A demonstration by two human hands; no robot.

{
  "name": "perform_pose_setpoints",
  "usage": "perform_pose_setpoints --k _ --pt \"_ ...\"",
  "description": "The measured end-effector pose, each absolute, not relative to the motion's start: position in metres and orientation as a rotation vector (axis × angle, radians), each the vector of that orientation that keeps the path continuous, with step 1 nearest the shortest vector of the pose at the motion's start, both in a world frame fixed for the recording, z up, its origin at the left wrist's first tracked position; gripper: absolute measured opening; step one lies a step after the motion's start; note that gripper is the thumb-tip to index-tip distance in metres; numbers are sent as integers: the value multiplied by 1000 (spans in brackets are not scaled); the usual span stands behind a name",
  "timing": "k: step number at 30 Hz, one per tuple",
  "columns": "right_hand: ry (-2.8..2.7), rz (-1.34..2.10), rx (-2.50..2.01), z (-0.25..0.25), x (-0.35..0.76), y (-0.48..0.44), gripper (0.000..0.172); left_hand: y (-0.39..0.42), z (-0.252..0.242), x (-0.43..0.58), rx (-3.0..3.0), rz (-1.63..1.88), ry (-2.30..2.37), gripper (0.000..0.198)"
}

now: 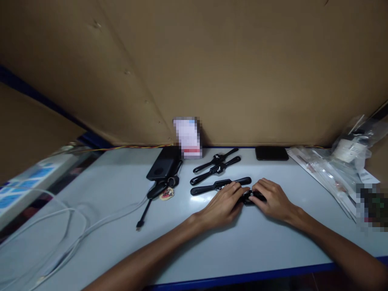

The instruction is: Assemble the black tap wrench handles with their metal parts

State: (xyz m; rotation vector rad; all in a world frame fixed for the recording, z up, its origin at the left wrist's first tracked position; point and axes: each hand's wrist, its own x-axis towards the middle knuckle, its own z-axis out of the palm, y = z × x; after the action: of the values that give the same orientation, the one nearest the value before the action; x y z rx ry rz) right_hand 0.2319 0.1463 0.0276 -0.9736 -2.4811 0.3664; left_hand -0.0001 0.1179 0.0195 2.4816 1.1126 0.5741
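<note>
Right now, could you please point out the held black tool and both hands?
Held black tool (248, 201): head view, its middle section.
Left hand (224, 203): head view, back of it.
Right hand (275, 199): head view, back of it.

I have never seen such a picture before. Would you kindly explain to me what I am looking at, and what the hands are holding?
There is no machine here: you see a person's bare left hand and right hand. The single picture comes from a camera worn on the head, looking forward and down, so the arms enter from the bottom.

Both hands hold a black tool with a small metal part, just above a pale table or resting on it; I cannot tell which. The fingers hide most of its handles.

Behind it lie three similar black tools. To their left are a black box and white cables; at the far right, clear plastic bags.
</note>
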Motion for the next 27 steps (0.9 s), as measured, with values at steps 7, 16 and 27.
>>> perform_pose_setpoints --k 7,16,27 --pt "-2359 507 -742 17 233 153 39 121 21 1 2459 577 1111 34" --pt "-2287 313 -947 24 230 152 23 122 15 2 2488 616 1115 38" --pt "-2445 312 -854 24 235 149 33 123 15 0 2486 617 1109 38"
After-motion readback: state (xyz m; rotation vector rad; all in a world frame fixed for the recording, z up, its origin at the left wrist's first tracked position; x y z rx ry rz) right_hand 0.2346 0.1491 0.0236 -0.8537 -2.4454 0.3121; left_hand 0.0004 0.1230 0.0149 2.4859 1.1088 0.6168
